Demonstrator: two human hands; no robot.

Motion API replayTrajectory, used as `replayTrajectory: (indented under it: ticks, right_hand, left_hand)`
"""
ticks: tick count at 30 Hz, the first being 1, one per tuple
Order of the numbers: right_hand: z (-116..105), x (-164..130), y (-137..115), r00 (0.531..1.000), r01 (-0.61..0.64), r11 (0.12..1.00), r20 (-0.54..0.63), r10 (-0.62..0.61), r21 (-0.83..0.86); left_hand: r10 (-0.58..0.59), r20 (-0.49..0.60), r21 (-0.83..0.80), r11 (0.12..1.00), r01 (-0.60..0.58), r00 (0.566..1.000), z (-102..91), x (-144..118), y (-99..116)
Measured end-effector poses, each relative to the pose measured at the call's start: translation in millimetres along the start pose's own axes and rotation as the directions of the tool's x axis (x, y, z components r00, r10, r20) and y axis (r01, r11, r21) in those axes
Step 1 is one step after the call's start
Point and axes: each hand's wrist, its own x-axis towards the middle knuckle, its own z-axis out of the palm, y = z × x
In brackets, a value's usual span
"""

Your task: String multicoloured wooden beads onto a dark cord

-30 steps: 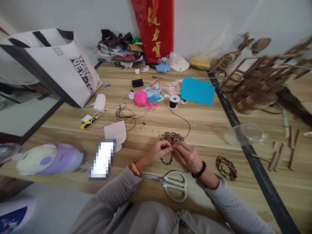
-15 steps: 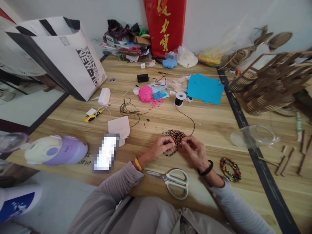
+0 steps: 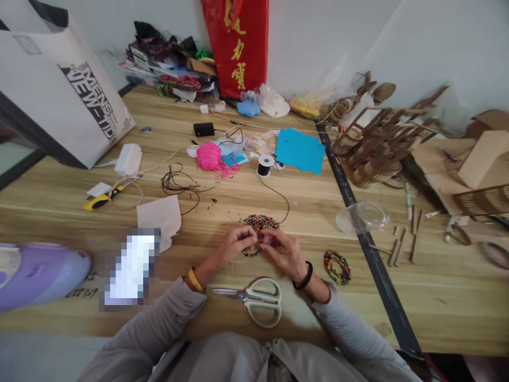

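My left hand (image 3: 234,244) and my right hand (image 3: 282,250) meet fingertip to fingertip over the wooden table (image 3: 318,212), both pinching a short strand of coloured beads (image 3: 251,253) that hangs in a curve below them. Just behind the fingers lies a small heap of loose coloured beads (image 3: 260,220). A thin black cord runs from the hands up to a spool of black thread (image 3: 264,165). White-handled scissors (image 3: 254,300) lie on the table right in front of my wrists. A finished beaded bracelet (image 3: 337,267) rests to the right of my right wrist.
A pink yarn ball (image 3: 209,156), blue paper (image 3: 300,150), tangled black cord (image 3: 177,183), a white paper scrap (image 3: 159,216) and a yellow cutter (image 3: 99,200) lie further back. A white shopping bag (image 3: 67,101) stands left, a purple appliance (image 3: 40,273) near left. Wooden model parts (image 3: 374,148) and a clear cup (image 3: 363,216) sit right.
My hands stay together on the bead strand, working it slightly. The camera has swung to the right, so everything sits further left in view.
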Motion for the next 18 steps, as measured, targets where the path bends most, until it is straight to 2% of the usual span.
replayTrajectory:
  ticks: [6, 14, 18]
  right_hand:
    - [-2.1, 2.2, -4.1, 0.997, 0.070, 0.994, 0.036, -0.068, -0.084]
    - [-3.1, 3.8, -6.9, 0.994, 0.098, 0.988, 0.064, -0.090, -0.122]
    - [-3.8, 4.3, -7.7, 0.997, 0.069, 0.989, 0.049, -0.063, -0.134]
  left_hand:
    - [0.066, 0.030, 0.156, 0.985, -0.070, 0.997, 2.1, -2.0, 2.9]
    - [0.070, 0.023, 0.145, 0.987, -0.072, 0.997, 4.7, -3.3, 3.0]
    - [0.056, 0.021, 0.141, 0.988, -0.059, 0.998, 4.4, -3.7, 2.3]
